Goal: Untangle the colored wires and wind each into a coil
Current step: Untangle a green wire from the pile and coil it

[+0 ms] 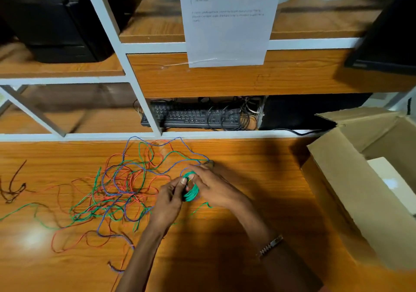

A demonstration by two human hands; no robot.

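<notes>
While green coil [191, 190] is pinched betw. left hand [169, 198] and right hand [212, 187] so turns don't spring loose, tangled wires [126, 186] are left spread on bench [258, 170] w/ slack to feed.

Warm dim light, blurred, distorted edges
</notes>
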